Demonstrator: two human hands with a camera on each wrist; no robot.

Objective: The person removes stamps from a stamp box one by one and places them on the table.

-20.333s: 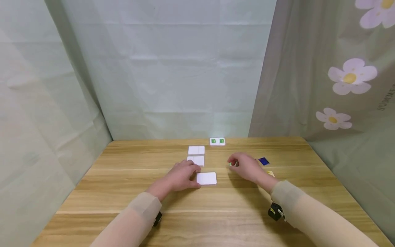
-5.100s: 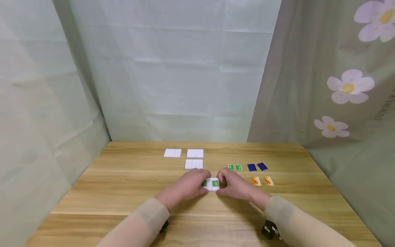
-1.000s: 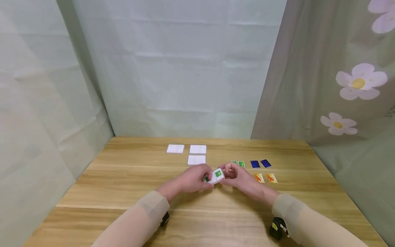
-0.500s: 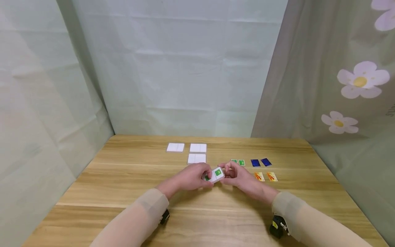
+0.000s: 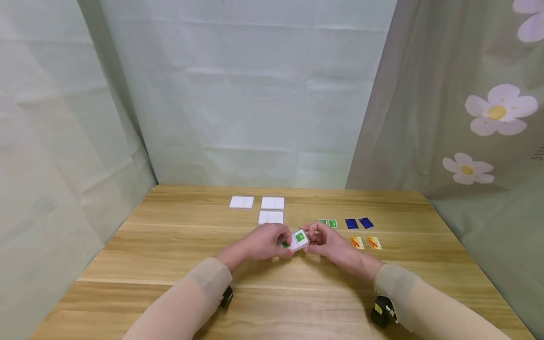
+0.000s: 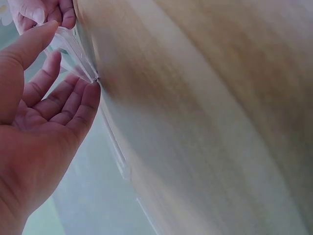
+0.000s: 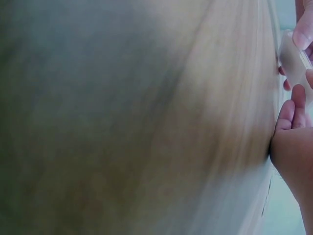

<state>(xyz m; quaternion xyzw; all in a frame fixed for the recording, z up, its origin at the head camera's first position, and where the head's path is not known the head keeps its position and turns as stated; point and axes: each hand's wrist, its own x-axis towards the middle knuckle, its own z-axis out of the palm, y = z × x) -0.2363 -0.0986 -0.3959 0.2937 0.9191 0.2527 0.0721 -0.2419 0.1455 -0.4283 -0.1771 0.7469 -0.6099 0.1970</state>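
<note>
A small clear plastic case [image 5: 300,237] with a white inside and two green pictures is held at a slant between both hands. My left hand [image 5: 263,243] grips its left end, a finger partly over one green picture. In the left wrist view the case [image 6: 77,51] shows transparent edges, its lower corner near the left fingertips [image 6: 90,93]. My right hand [image 5: 333,243] pinches the right end with thumb and fingers. Past the right hand lie small green cards [image 5: 332,223], partly hidden by it, dark blue cards [image 5: 351,224] and yellow-orange cards [image 5: 357,242].
Three flat white cases lie toward the back: one at left [image 5: 242,202], one beside it [image 5: 272,203] and one just in front of that [image 5: 270,217]. The wooden table [image 5: 170,293] ends at a pale curtain [image 5: 246,118].
Twenty seconds ago the green-picture case lay at the back, a white case lay in front, and the right hand pinched a small green card. Since five seconds ago the case has turned slanted; lately hands hold still.
</note>
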